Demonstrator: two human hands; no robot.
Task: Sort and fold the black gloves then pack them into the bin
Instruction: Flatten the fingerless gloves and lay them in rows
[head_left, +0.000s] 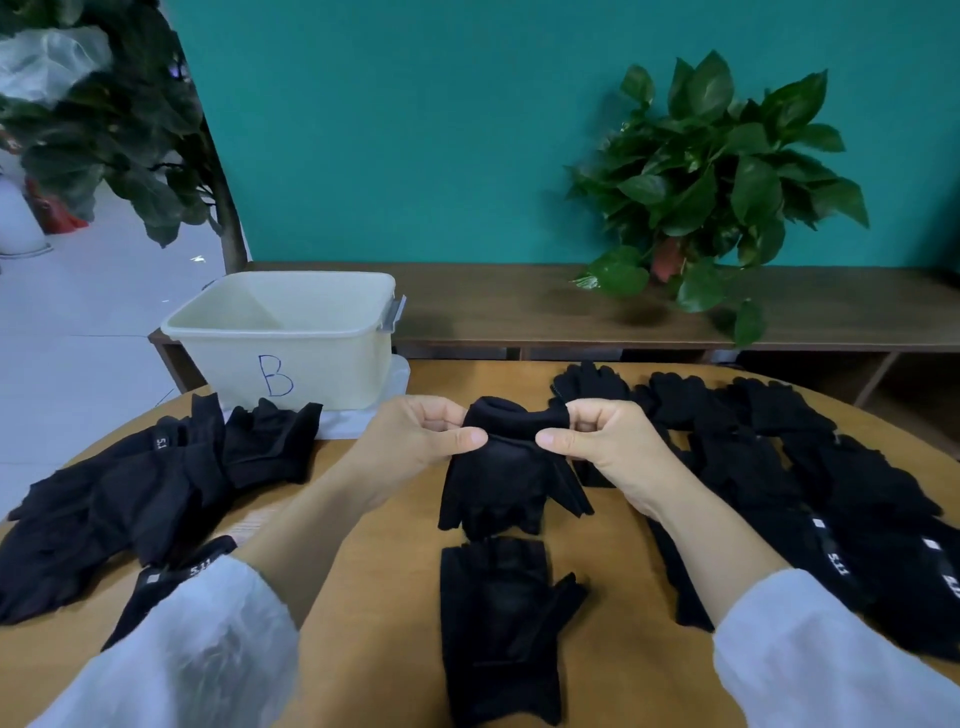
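Left hand (415, 436): pinches glove cuff.
Right hand (605, 441): pinches same cuff.
Glove (511, 478): mid-table (363, 571), fingers hanging toward near edge.
Bin (280, 338): far-left edge.
Second glove (501, 623): flat, near edge.

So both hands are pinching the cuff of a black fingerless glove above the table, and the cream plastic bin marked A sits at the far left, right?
Not quite: the head view shows the cream plastic bin marked B, not A. The rest holds: the left hand and right hand pinch the cuff of the black fingerless glove above the wooden table.
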